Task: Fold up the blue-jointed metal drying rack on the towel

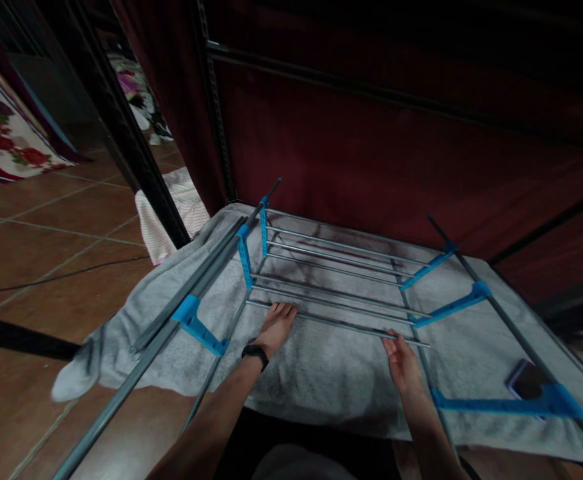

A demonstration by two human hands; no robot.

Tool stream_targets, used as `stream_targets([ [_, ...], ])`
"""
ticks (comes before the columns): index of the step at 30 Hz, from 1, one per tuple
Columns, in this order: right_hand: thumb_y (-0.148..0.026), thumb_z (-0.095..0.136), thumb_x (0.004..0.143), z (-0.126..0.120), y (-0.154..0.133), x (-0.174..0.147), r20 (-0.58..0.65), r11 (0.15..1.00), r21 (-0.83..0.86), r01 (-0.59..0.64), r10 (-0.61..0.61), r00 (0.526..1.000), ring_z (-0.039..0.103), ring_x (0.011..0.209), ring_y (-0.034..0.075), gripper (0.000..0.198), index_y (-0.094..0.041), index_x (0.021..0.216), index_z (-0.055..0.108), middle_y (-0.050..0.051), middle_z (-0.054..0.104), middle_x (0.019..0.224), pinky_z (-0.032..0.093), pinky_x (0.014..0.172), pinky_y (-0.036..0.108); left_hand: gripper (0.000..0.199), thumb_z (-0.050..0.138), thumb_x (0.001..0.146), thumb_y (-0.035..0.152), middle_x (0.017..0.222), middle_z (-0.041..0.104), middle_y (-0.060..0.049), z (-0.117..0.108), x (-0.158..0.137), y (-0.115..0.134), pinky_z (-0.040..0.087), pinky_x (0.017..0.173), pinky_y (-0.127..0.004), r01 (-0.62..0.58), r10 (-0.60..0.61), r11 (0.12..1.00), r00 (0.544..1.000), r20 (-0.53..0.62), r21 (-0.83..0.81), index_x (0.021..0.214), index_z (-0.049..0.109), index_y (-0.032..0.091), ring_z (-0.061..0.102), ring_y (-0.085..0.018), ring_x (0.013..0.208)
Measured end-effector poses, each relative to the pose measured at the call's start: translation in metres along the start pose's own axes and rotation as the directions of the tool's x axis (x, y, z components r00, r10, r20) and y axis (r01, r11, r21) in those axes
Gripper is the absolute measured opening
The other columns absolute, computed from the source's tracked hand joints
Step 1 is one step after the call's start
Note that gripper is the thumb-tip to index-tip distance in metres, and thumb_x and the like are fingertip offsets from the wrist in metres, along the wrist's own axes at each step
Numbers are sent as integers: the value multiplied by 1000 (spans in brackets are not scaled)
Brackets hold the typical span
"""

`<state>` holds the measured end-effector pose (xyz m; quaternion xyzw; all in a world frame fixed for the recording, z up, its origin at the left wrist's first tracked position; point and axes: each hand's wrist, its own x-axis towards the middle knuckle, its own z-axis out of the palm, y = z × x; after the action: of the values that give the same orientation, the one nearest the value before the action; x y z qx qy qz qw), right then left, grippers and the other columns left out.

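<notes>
Two grips on one rod; six brackets.

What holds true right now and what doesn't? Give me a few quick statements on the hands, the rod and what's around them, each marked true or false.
1. The left hand and the right hand are both at the same metal rod. True.
2. The wristband is worn on the right arm. False: the wristband is on the left wrist.
3. A phone lies to the right of the right hand, partly hidden by a bracket. True.
4. The plastic brackets are yellow. False: they are blue.
5. The curtain beyond the rack is dark red. True.
</notes>
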<state>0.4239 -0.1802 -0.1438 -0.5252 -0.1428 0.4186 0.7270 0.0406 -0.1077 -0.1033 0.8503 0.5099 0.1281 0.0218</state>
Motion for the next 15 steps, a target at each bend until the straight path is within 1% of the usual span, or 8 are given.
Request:
stream_targets([
  [4, -37, 85, 71, -1, 5, 3, 8, 1000, 8, 8, -8, 1000, 74, 100, 23, 19, -27, 81, 72, 4, 78, 95, 58, 107, 47, 29, 46, 98, 7, 110, 69, -10, 3, 0, -1, 45, 99, -42, 8, -8, 1000, 1000, 0, 20, 113, 68, 18, 60, -26, 108],
  [9, -40, 86, 73, -3, 4, 4, 39, 999, 40, -27, 26, 999, 74, 105, 22, 25, -25, 89, 74, 3, 79, 98, 56, 112, 45, 30, 45, 98, 7, 111, 70, -10, 5, -1, -2, 46, 99, -41, 4, -4, 999, 1000, -4, 34, 114, 68, 19, 61, -25, 108],
  [12, -37, 87, 70, -3, 4, 3, 50, 995, 82, -52, 48, 998, 74, 106, 21, 27, -25, 90, 74, 3, 78, 98, 56, 112, 44, 32, 44, 99, 7, 113, 71, -10, 4, -1, -3, 46, 101, -41, 1, -1, 999, 1000, -9, 41, 117, 67, 19, 62, -25, 109],
  [15, -35, 88, 69, 0, 5, 2, 38, 995, 94, -36, 33, 999, 74, 105, 21, 27, -25, 89, 72, 3, 79, 99, 57, 109, 45, 32, 43, 100, 9, 112, 72, -11, 4, -1, -5, 46, 102, -42, 6, -5, 999, 1000, -14, 41, 118, 68, 19, 62, -26, 111],
])
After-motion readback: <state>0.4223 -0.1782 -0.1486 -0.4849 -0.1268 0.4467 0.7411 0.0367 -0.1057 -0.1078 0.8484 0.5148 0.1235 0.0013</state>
